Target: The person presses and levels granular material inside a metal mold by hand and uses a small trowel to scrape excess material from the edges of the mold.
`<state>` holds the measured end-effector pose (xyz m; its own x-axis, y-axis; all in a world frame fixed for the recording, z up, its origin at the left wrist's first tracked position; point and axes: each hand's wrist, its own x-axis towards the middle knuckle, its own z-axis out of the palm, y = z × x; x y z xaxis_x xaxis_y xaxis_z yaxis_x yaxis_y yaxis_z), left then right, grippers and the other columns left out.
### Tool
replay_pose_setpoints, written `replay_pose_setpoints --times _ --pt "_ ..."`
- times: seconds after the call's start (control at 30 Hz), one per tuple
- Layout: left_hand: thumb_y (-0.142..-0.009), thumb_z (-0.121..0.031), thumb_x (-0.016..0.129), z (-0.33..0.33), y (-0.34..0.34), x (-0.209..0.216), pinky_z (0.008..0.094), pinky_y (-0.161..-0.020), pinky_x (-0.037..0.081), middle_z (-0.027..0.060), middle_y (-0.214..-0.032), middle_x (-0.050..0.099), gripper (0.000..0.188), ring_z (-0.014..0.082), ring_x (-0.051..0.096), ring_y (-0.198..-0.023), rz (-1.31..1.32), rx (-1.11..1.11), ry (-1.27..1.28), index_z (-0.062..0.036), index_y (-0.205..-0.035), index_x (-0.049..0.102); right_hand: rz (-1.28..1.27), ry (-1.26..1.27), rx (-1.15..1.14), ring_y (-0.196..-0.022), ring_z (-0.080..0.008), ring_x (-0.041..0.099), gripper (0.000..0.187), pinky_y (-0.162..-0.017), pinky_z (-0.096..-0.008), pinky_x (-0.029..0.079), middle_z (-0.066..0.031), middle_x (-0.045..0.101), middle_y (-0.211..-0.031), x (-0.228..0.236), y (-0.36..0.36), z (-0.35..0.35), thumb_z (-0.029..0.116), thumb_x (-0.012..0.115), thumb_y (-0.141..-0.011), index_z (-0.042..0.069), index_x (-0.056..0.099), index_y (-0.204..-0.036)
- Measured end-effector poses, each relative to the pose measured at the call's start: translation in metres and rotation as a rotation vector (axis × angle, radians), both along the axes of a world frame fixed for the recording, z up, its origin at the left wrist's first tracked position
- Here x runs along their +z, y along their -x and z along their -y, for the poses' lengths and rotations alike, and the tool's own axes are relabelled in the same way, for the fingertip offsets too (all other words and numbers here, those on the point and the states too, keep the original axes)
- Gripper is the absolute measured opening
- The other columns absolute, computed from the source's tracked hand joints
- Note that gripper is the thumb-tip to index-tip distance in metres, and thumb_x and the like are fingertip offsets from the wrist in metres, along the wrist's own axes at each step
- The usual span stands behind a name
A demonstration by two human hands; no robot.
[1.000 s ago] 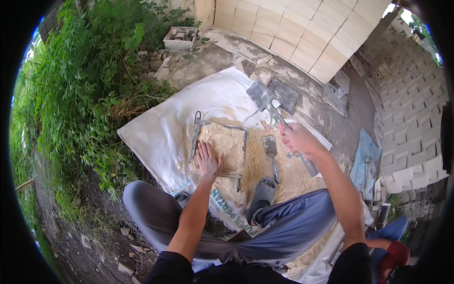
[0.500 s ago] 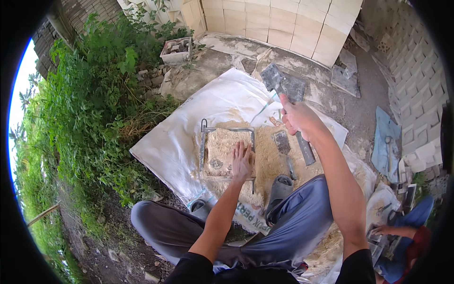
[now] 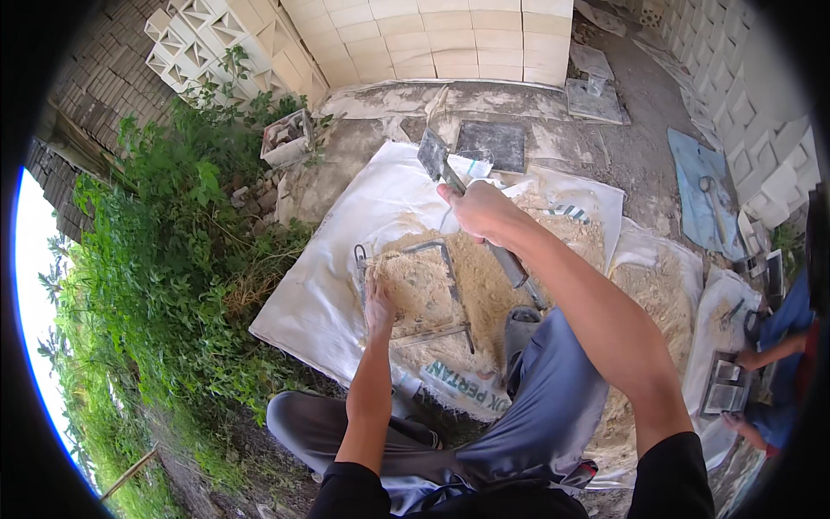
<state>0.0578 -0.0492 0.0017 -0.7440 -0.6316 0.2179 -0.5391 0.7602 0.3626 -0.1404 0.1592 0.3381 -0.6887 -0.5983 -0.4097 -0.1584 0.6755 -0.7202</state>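
My right hand (image 3: pixel 484 212) is closed around the handle of a mallet-like tool (image 3: pixel 434 156) with a flat, blocky grey head, raised above the sacking. Its thick dark grip end sticks out below my fist. Under my left hand (image 3: pixel 379 307) is pale sandy material (image 3: pixel 421 290), filling a rectangular metal mould frame (image 3: pixel 430 332). The left fingers are stretched out along the frame's left side, touching the sand. A wire loop stands at the frame's far left corner. The handle of a trowel (image 3: pixel 536 296) shows beyond my right forearm, its blade mostly hidden.
White sacking (image 3: pixel 303 290) lies beneath the frame, with loose sand around it. A dark square slab (image 3: pixel 491 145) lies beyond. Plants (image 3: pixel 190 251) crowd the left; pale blocks (image 3: pixel 424 39) stand behind. At right, a co-worker's hands hold another mould (image 3: pixel 726 383); a blue sheet (image 3: pixel 700 195) lies farther back.
My left hand has moved from the right side of the sand to the frame's left edge. My right hand still holds the tool, now tilted differently. The view has shifted.
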Motion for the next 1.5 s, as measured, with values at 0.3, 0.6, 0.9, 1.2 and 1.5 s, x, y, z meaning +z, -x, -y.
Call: replay_pose_setpoints --times 0.3,0.6,0.9,1.2,1.5 --pt "-0.093 -0.021 0.044 -0.055 -0.059 -0.004 0.0489 -0.11 0.026 0.0254 -0.141 0.038 0.049 0.0406 0.036 -0.131 -0.048 0.066 0.038 -0.0033 -0.138 0.039 0.005 -0.001 -0.062 -0.052 -0.0242 0.058 0.064 -0.055 -0.0397 0.046 -0.0133 0.057 -0.06 -0.018 0.008 0.024 0.054 0.043 -0.095 -0.005 0.057 -0.074" --pt "-0.094 -0.035 0.04 -0.091 -0.048 -0.004 0.053 -0.114 0.006 0.0165 -0.154 0.018 0.062 0.0352 0.012 -0.143 0.133 -0.03 0.081 -0.0062 -0.147 0.026 0.223 0.322 -0.214 -0.052 -0.0216 0.054 0.05 -0.054 -0.0368 0.044 -0.0101 0.056 -0.062 -0.026 0.026 0.017 0.042 0.05 -0.095 0.0 0.057 -0.07" --pt "-0.097 -0.041 0.031 -0.079 -0.012 0.007 0.0497 -0.115 0.005 0.0117 -0.156 0.013 0.062 0.0339 0.015 -0.142 0.192 0.027 0.033 -0.0095 -0.149 0.02 -0.045 -0.234 0.003 -0.054 -0.0227 0.059 0.045 -0.054 -0.0373 0.046 -0.0147 0.065 -0.068 -0.072 0.089 -0.066 0.037 0.052 -0.093 0.0 0.066 -0.072" --pt "-0.096 -0.036 0.037 -0.071 0.027 0.008 0.0473 -0.116 0.008 0.0134 -0.155 0.017 0.061 0.0352 0.019 -0.141 0.192 -0.012 0.088 -0.0075 -0.148 0.024 -0.203 -0.651 0.173 -0.06 -0.0312 0.066 0.022 -0.056 -0.0412 0.051 -0.0219 0.067 -0.077 -0.161 0.145 -0.105 0.008 0.053 -0.072 -0.009 0.064 -0.079" --pt "-0.094 -0.028 0.041 -0.122 0.142 -0.009 0.0465 -0.117 0.008 0.0174 -0.151 0.024 0.059 0.0328 0.017 -0.142 0.224 -0.355 0.196 -0.0007 -0.144 0.026 -0.716 -0.46 -0.158 -0.097 -0.04 0.057 0.035 -0.084 -0.0479 0.046 -0.0215 0.058 -0.106 -0.398 0.149 -0.19 0.016 0.061 -0.083 -0.001 0.053 -0.114"
